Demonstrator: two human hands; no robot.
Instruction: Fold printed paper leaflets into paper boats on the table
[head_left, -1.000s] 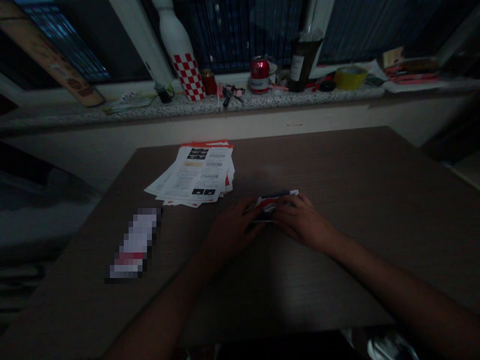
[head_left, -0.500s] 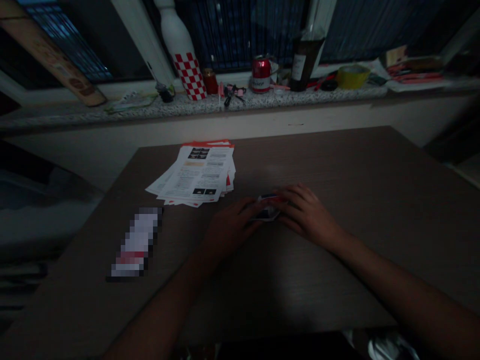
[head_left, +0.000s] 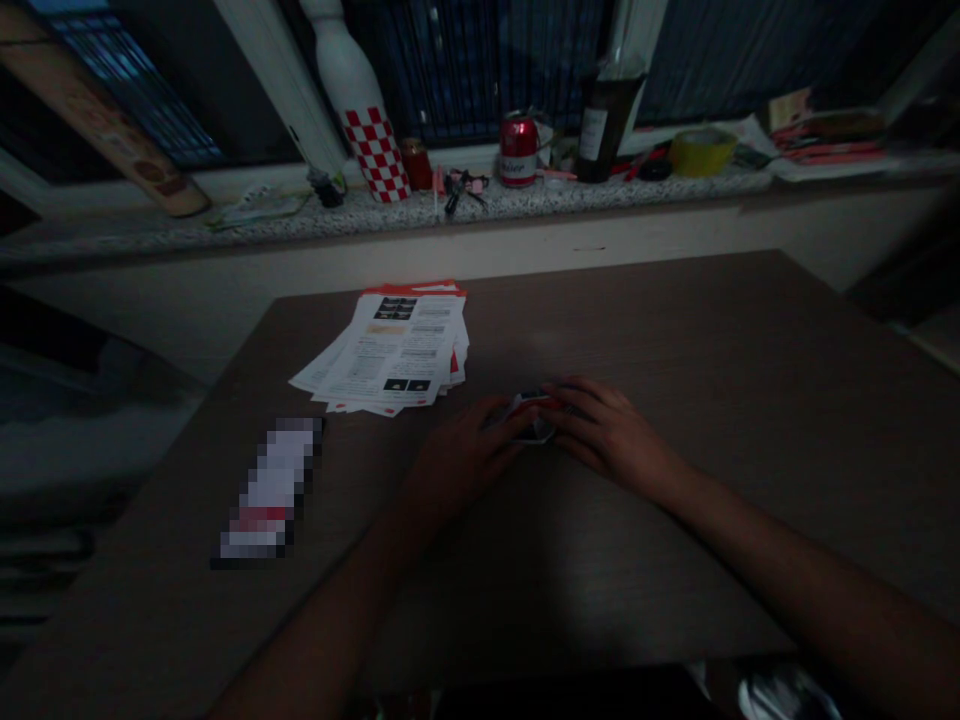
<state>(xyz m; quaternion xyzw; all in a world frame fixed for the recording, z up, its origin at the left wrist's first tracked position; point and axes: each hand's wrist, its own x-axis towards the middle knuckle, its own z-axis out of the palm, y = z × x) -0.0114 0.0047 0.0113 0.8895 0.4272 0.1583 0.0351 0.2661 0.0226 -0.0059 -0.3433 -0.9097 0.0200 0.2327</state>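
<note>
In the dim head view, a small folded piece of printed paper (head_left: pixel 536 433), white with red and dark patches, lies on the brown table between my hands. My left hand (head_left: pixel 466 448) grips its left side, with the thumb and fingers curled in at the edge. From the right, the fingers of my right hand (head_left: pixel 611 428) reach over the top of the paper and press on it. The fingers and deep shadow cover much of the paper, so its exact fold is hard to make out.
A fanned stack of printed sheets (head_left: pixel 409 350) lies beyond my left hand. A phone with a blurred-out screen (head_left: pixel 274 490) rests at the left. Along the stone windowsill (head_left: pixel 300 222) stand a checkered bottle (head_left: pixel 379 150), a red can (head_left: pixel 519 150), a dark bottle (head_left: pixel 600 130) and yellow tape (head_left: pixel 703 153).
My right hand's fingers have shifted slightly on the folded paper, and a little more of its white and dark surface shows. The left hand stays nearly still.
</note>
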